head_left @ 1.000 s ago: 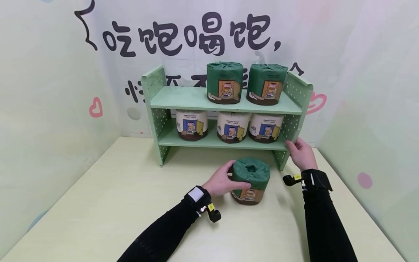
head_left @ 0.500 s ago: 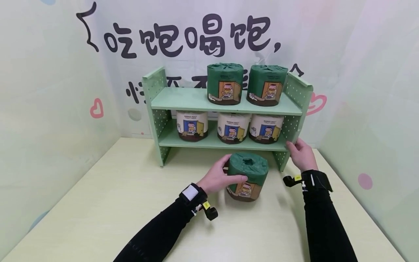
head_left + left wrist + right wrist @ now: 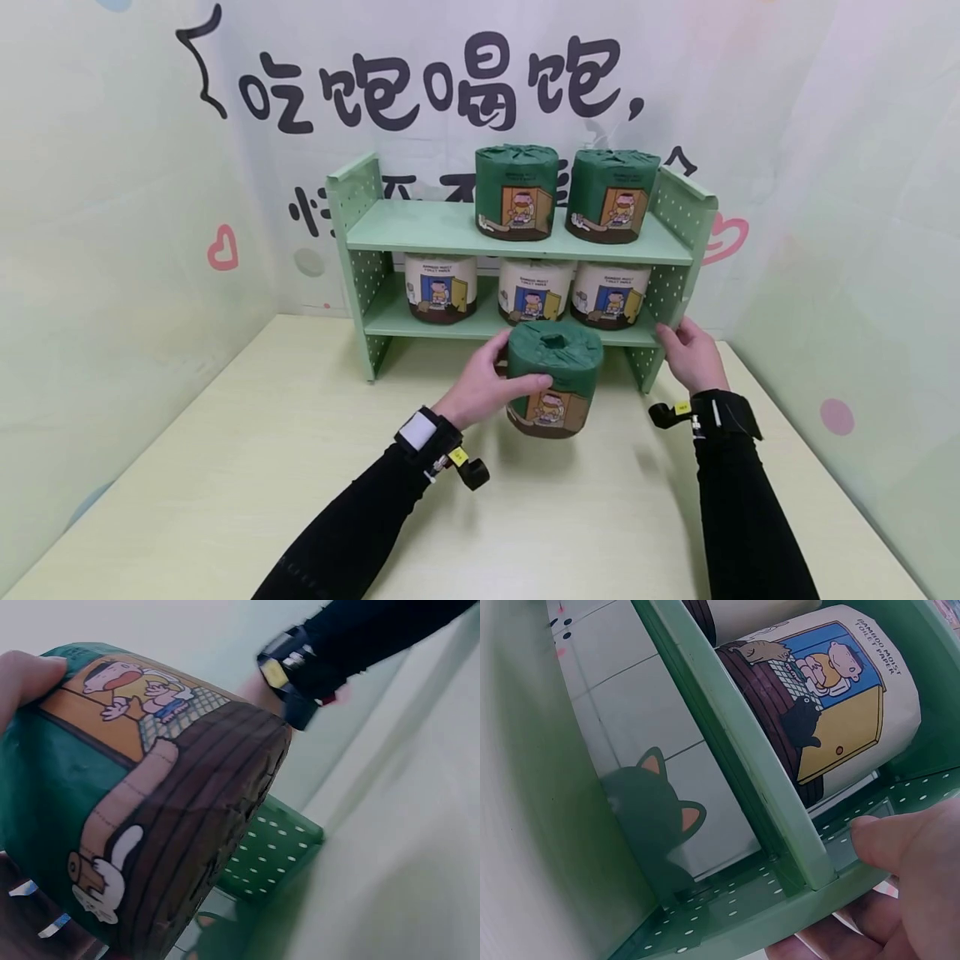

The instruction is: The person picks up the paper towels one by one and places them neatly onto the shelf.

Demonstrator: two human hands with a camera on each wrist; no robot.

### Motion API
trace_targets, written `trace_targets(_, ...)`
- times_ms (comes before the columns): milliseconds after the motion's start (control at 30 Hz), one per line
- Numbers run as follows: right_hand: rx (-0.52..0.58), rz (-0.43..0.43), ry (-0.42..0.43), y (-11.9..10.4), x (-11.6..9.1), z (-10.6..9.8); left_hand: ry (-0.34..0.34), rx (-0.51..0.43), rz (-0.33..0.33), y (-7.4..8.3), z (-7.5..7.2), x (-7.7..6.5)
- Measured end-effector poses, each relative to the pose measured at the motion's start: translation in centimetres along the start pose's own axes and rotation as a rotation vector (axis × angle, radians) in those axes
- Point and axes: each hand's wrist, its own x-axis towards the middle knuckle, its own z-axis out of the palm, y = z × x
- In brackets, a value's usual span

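Note:
My left hand [image 3: 480, 387] grips a green-wrapped toilet paper roll [image 3: 558, 379] from its left side, thumb across the front. The roll is held above the table with its shadow beneath, and its top overlaps the lower shelf's front edge in the head view. A cartoon and a brown base band show on the roll [image 3: 172, 742] in the left wrist view. My right hand [image 3: 692, 358] holds the right side panel of a pale green two-tier shelf [image 3: 416, 225]. In the right wrist view the thumb [image 3: 881, 840] lies on the panel's inner side, with the fingers outside.
Two green-wrapped rolls [image 3: 516, 187] stand at the right of the upper shelf, with bare board left of them. Three cream-wrapped rolls [image 3: 441, 287] stand on the lower shelf. The pale table [image 3: 247, 467] is bounded by printed cloth walls [image 3: 120, 208].
My left hand has raised the green roll off the table and carried it left and toward the shelf. The right hand keeps its hold on the side panel.

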Motion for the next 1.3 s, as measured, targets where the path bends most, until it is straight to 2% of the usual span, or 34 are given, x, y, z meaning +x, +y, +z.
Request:
trace_targets(400,-0.007,-0.004,0.007,-0.1,-0.2,-0.1,0.071,-0.028,0.121,2.5,-3.2,-0.6)
trace_targets(533,0.006,-0.005,0.005,-0.2,-0.2,-0.1,0.099,-0.035,0.141,3.6,-4.4,-0.7)
trace_targets(700,0.012,0.002,0.003,-0.1,-0.2,0.0,0.153,-0.067,0.155,5.2,-5.8,-0.8)
trace_targets(800,0.007,0.005,0.004,-0.1,-0.2,0.0,0.183,-0.092,0.186,6.1,-6.7,-0.8)
trace_targets(1067,-0.012,0.004,0.007,0.0,-0.1,0.0,0.268,-0.081,0.258,8.5,-9.2,-0.7)
trace_targets(1300,-0.024,-0.006,0.016,0.0,-0.2,0.1,0.350,-0.109,0.333,10.6,-11.2,0.0)
